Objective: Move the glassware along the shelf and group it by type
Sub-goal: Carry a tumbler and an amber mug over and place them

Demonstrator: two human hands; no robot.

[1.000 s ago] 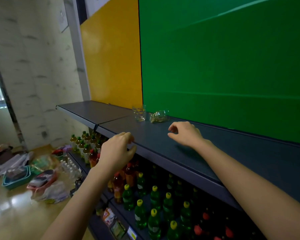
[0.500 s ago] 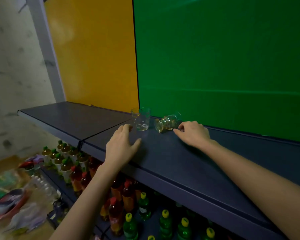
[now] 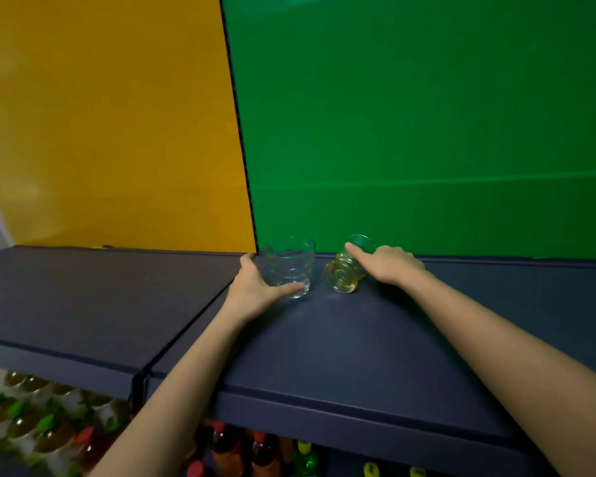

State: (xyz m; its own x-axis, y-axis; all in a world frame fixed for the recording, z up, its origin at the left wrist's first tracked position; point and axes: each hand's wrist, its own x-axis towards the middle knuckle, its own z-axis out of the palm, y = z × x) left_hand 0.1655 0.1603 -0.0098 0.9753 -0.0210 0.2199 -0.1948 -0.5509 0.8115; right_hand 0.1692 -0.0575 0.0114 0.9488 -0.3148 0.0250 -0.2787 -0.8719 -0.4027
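A clear tumbler with a dimpled pattern [image 3: 291,266] stands upright at the back of the dark blue shelf [image 3: 341,342], against the green panel. My left hand [image 3: 255,287] wraps it from the left, thumb across its base. Right of it a yellowish glass [image 3: 344,275] lies on its side, its base facing me. My right hand [image 3: 387,265] rests on top of that glass, index finger stretched over it, the other fingers curled at its right side.
Yellow [image 3: 117,132] and green [image 3: 427,132] back panels rise behind the shelf. A seam [image 3: 186,332] splits the shelf into two boards. Below the front edge stand several drink bottles with red, yellow and green caps [image 3: 262,452].
Both hands have gone forward from the shelf's front to the back. The left now curls round the clear tumbler, and the right has come down on the lying glass. The view has moved closer.
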